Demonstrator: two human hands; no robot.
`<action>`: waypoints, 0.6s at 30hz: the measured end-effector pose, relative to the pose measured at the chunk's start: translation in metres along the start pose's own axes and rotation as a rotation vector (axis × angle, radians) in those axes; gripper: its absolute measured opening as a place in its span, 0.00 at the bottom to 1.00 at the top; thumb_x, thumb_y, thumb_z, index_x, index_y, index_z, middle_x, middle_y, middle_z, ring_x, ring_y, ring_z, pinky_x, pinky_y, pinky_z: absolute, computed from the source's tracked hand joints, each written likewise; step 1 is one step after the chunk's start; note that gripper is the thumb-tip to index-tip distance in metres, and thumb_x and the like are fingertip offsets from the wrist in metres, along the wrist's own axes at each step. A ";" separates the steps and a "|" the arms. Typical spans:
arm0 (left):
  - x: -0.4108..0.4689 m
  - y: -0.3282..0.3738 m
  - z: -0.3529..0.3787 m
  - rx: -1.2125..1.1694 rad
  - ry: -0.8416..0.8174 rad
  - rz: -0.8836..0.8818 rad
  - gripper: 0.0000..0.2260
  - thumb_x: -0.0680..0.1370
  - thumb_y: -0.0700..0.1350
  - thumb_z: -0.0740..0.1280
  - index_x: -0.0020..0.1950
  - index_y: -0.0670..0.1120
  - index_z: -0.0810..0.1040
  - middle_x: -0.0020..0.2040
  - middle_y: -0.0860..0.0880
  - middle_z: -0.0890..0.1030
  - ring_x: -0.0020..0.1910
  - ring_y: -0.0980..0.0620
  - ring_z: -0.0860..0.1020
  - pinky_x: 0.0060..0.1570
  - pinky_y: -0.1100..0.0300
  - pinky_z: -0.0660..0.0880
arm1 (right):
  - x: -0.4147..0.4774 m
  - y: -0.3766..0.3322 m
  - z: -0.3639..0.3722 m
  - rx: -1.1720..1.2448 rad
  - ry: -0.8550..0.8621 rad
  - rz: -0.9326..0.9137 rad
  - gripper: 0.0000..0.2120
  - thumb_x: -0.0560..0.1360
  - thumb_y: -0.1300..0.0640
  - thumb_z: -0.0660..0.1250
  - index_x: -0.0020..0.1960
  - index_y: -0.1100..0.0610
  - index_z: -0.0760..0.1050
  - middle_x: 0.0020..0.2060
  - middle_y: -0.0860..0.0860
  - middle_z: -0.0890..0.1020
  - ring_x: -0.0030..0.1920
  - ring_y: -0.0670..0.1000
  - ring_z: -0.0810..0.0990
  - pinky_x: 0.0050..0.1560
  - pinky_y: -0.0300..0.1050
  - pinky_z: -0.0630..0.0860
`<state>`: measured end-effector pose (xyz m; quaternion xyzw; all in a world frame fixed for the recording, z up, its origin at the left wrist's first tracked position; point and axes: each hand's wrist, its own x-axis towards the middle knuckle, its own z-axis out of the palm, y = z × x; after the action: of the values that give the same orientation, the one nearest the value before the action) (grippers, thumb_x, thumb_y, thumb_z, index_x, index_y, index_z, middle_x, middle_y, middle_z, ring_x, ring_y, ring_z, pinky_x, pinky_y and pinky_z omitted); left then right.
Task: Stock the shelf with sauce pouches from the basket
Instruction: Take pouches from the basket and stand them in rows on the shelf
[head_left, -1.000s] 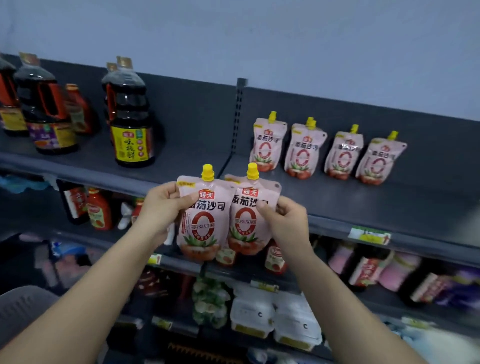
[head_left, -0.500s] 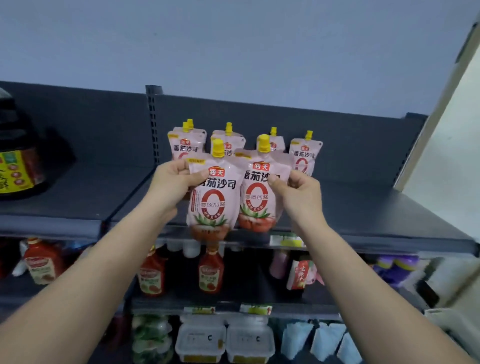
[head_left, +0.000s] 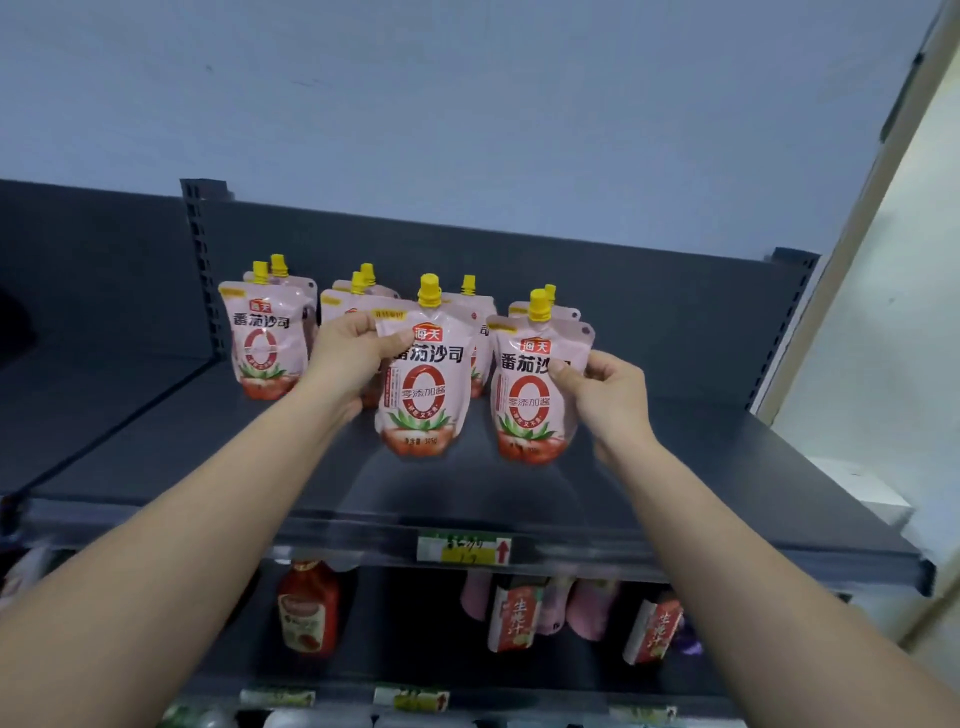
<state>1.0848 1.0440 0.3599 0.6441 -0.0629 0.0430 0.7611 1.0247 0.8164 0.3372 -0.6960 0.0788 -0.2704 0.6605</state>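
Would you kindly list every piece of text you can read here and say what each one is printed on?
"海天": red badge on the front centre pouch in the left hand and the front right pouch in the right hand.
"番茄沙司": below that badge on both, also on the far-left pouch.
"零添加酱": across the large "0" on both held pouches.
"生榨汁": lower-shelf carton, somewhat blurred.
Price tag, ketchup bottle label: too blurred to read.

The one view comes from my head, facing forward and slightly down at the top shelf (head_left: 675, 467). It sits close: my forearms run in from the bottom corners, and my left hand (head_left: 348, 358) and right hand (head_left: 602, 395), each gripping a sauce pouch (head_left: 423, 395), land mid-frame. The wide lens also takes in the wall (head_left: 467, 104) above and the lower shelf (head_left: 519, 693) beneath.
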 end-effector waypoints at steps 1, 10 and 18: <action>0.007 -0.004 0.006 0.004 0.000 -0.001 0.04 0.76 0.36 0.68 0.43 0.44 0.79 0.31 0.52 0.84 0.27 0.57 0.82 0.22 0.67 0.73 | 0.008 0.005 -0.003 -0.009 0.007 0.011 0.02 0.74 0.60 0.72 0.43 0.54 0.82 0.39 0.49 0.87 0.37 0.49 0.86 0.31 0.41 0.80; 0.079 -0.044 0.043 0.028 -0.017 -0.045 0.04 0.75 0.35 0.69 0.48 0.43 0.80 0.44 0.46 0.85 0.41 0.50 0.84 0.36 0.58 0.79 | 0.084 0.045 -0.009 -0.052 0.029 0.082 0.04 0.74 0.60 0.72 0.42 0.53 0.81 0.41 0.52 0.87 0.41 0.51 0.86 0.40 0.49 0.83; 0.112 -0.064 0.056 0.010 0.000 -0.042 0.05 0.76 0.34 0.68 0.49 0.42 0.79 0.43 0.48 0.84 0.35 0.57 0.83 0.28 0.66 0.77 | 0.118 0.067 -0.008 -0.029 -0.011 0.095 0.05 0.73 0.60 0.72 0.41 0.52 0.82 0.38 0.48 0.87 0.40 0.49 0.86 0.37 0.44 0.82</action>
<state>1.2024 0.9767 0.3235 0.6492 -0.0492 0.0272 0.7586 1.1371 0.7467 0.3049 -0.7024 0.1120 -0.2337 0.6629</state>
